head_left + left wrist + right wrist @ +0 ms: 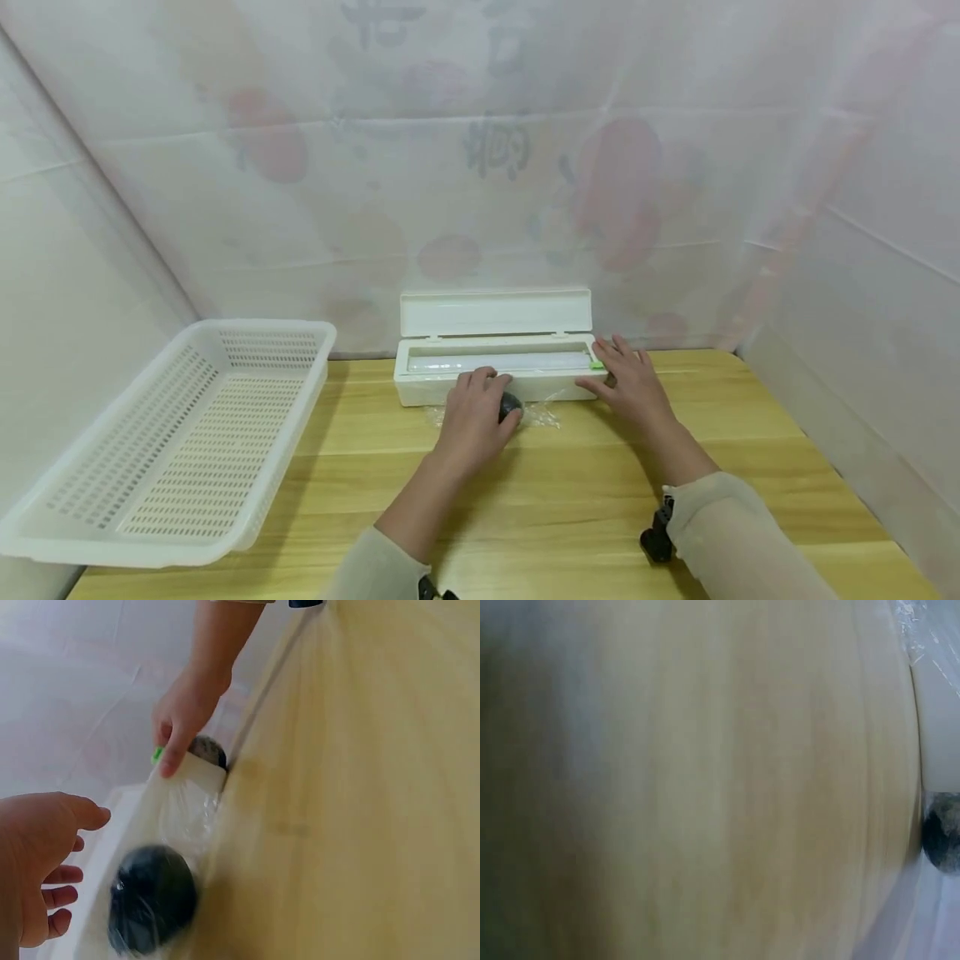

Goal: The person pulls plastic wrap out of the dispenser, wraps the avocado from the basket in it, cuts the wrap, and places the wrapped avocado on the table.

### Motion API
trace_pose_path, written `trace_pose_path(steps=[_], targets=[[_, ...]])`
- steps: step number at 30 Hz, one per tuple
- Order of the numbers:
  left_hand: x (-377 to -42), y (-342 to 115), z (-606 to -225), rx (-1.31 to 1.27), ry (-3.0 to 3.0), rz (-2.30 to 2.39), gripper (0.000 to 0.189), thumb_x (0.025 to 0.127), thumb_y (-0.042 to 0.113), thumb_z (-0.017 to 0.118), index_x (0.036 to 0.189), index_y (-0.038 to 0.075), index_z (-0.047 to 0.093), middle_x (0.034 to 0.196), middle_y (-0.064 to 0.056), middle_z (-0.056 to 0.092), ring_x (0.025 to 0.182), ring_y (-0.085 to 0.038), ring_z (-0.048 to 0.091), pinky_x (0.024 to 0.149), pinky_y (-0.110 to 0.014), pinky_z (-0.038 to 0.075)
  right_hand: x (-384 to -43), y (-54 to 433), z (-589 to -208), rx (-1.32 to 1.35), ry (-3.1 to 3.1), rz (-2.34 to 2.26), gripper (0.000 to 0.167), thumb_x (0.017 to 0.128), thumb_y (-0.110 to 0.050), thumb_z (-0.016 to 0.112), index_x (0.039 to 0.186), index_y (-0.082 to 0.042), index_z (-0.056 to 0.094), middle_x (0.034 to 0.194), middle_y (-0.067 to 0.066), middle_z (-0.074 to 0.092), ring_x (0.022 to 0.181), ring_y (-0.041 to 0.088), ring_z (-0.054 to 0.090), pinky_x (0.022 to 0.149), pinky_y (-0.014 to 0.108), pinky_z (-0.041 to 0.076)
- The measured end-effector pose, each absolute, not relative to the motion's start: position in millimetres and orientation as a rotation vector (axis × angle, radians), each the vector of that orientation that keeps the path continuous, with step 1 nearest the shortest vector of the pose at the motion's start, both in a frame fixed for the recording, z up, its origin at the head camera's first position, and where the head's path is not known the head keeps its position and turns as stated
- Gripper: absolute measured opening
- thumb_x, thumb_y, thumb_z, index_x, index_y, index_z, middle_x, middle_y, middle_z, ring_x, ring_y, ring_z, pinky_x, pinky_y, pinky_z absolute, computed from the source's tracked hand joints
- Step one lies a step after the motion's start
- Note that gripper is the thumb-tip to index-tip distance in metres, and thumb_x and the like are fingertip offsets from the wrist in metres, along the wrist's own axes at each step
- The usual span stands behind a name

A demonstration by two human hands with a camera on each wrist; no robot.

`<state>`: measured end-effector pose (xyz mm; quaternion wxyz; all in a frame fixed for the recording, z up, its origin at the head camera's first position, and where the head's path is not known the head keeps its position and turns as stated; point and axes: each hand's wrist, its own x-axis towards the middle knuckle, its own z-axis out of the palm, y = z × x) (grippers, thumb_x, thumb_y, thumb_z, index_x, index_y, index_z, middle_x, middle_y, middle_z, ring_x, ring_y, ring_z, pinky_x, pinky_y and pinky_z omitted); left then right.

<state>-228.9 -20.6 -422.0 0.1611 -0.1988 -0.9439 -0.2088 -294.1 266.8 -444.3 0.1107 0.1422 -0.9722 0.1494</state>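
Note:
A white cling film box [495, 385] lies along the back of the table, its lid [495, 313] raised and a film roll [502, 362] inside. In front of it sits a dark, round object [150, 900] covered in clear film. My left hand [472, 412] is over the box's front edge beside this object. Its fingers are loosely bent, and the left wrist view shows a gap between them and the dark object. At the box's right end my right hand [633, 385] grips the corner near a green slider [597, 365], thumb on the front. The right wrist view shows no fingers.
A white perforated basket [326, 350] stands on the left of the wooden table [570, 517]. Behind the box hangs a pale printed curtain [360, 183]. Another dark rounded thing [943, 832] shows by the box's right end; its kind is unclear.

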Motion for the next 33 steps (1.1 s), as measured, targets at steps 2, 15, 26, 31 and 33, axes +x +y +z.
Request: trace_pose_path(steps=[2, 15, 26, 31, 33], targets=[[-234.3, -13.9, -411.7, -0.614, -2.687, -0.545, 0.044, 0.093, 0.038, 0.065, 0.131, 0.016, 0.061, 0.133, -0.005, 0.056, 0.121, -0.027, 0.050, 0.092, -0.045, 0.048, -294.5, 264.5, -445.0, 0.417, -2.846, 0.448, 0.087, 0.091, -0.062, 0.056, 0.153, -0.007, 0.032, 0.158, 0.015, 0.033, 0.150, 0.037, 0.015, 0.119, 0.061, 0.005], [-278.0, 51.8, -387.5, -0.957, -2.690, -0.331, 0.034, 0.100, 0.032, 0.057, 0.129, 0.016, 0.064, 0.131, 0.005, 0.064, 0.122, -0.016, 0.058, 0.104, -0.030, 0.046, -290.8, 254.7, -444.2, 0.435, -2.865, 0.315, 0.084, 0.094, -0.063, 0.047, 0.154, -0.007, 0.030, 0.159, 0.013, 0.032, 0.150, 0.032, 0.019, 0.120, 0.056, 0.010], [-300.8, 78.7, -403.9, -0.900, -2.705, -0.172, 0.028, 0.101, 0.037, 0.053, 0.117, 0.025, 0.072, 0.110, 0.011, 0.070, 0.092, -0.012, 0.061, 0.080, -0.025, 0.050, -292.4, 250.4, -442.9, 0.474, -2.831, 0.259, 0.068, 0.095, -0.040, 0.061, 0.149, -0.003, 0.039, 0.155, 0.013, 0.038, 0.147, 0.032, 0.027, 0.120, 0.054, 0.014], [-304.3, 80.7, -412.8, -0.858, -2.680, -0.213, 0.028, 0.101, 0.042, 0.052, 0.111, 0.027, 0.074, 0.095, 0.012, 0.068, 0.081, -0.012, 0.055, 0.073, -0.025, 0.048, -291.5, 249.0, -443.1, 0.486, -2.809, 0.224, 0.067, 0.093, -0.036, 0.065, 0.148, -0.003, 0.042, 0.153, 0.015, 0.041, 0.145, 0.034, 0.031, 0.119, 0.056, 0.017], [-304.9, 81.0, -415.5, -0.841, -2.659, -0.222, 0.028, 0.101, 0.042, 0.052, 0.111, 0.028, 0.074, 0.093, 0.012, 0.068, 0.081, -0.012, 0.055, 0.079, -0.026, 0.050, -290.8, 248.2, -443.1, 0.491, -2.800, 0.229, 0.067, 0.093, -0.037, 0.065, 0.147, -0.003, 0.044, 0.151, 0.015, 0.043, 0.145, 0.034, 0.032, 0.119, 0.056, 0.017]])
